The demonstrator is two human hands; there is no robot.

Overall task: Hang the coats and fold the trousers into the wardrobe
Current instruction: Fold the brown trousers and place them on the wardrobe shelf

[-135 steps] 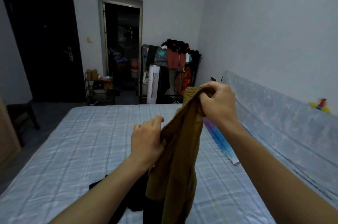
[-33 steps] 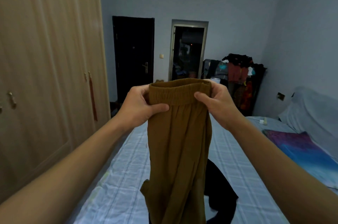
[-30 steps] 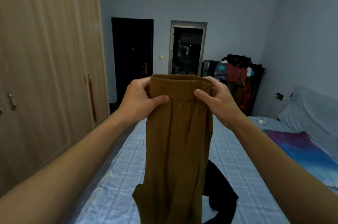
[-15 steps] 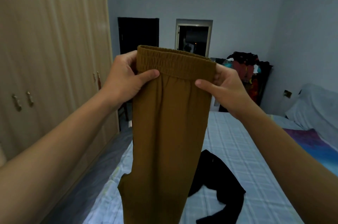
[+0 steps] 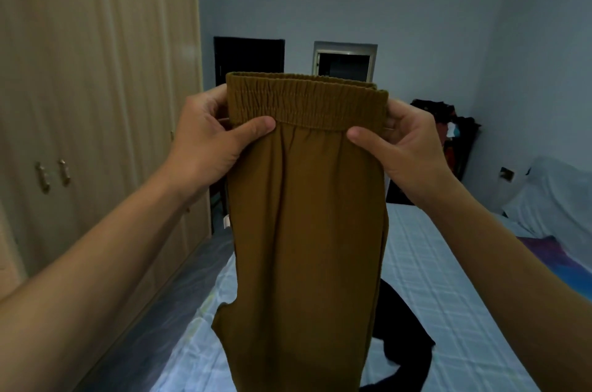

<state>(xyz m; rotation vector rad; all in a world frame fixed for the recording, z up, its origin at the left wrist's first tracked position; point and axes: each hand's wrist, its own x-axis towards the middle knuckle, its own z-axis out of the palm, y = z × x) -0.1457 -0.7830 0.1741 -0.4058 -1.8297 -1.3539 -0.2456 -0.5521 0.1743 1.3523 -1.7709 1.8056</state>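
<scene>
**Trousers held by the waistband above the bed**

The left hand (image 5: 209, 143) pinches the left end of the elastic waistband of the brown trousers (image 5: 306, 225). The right hand (image 5: 405, 146) pinches the right end. The trousers hang vertically above the bed (image 5: 429, 266). The closed wardrobe (image 5: 96, 109) stands at left. A black garment (image 5: 403, 350) lies on the bed.

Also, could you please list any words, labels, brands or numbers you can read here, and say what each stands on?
No text can be read anywhere.
A small white piece, perhaps a tag, at the left edge of the brown trousers is too small to read.
The wardrobe doors and the bed sheet show no lettering.
</scene>
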